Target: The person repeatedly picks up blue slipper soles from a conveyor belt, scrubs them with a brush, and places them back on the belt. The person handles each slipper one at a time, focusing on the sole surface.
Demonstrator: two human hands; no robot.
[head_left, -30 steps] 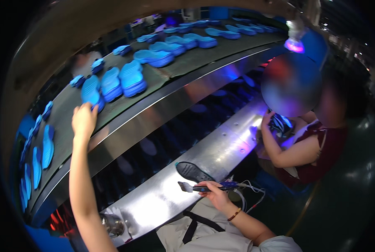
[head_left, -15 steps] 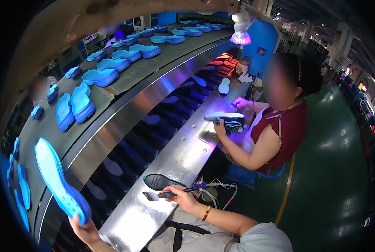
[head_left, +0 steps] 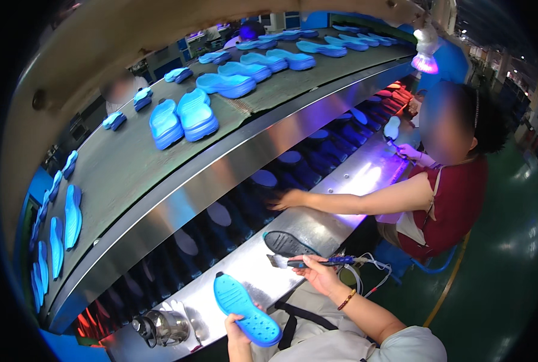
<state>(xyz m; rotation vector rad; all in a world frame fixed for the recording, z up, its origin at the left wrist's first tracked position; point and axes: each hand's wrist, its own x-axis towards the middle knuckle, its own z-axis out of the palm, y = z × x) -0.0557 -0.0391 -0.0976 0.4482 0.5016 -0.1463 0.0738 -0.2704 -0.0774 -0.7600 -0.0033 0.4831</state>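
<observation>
A light blue shoe sole is in my left hand, with fingers and thumb closed round its near edge. Its upper face carries grooves and small holes, and a dark patch sits at its far tip. My right hand grips a flat brush by its dark handle, bristles pointing left. Just beyond the brush, a black shoe sole lies on the shiny metal ledge. The blue sole is held over the ledge's near edge, apart from the brush.
Several blue soles stand along the dark conveyor belt. Below it, a lower level carries dark shoes. A metal flask and pale gloves lie at the ledge's near left. On the right, a co-worker's hand reaches across the ledge.
My left hand has brought the blue sole from beside the belt down over the ledge, nearer to me. The view has turned left. The co-worker's arm now reaches toward the lower level.
</observation>
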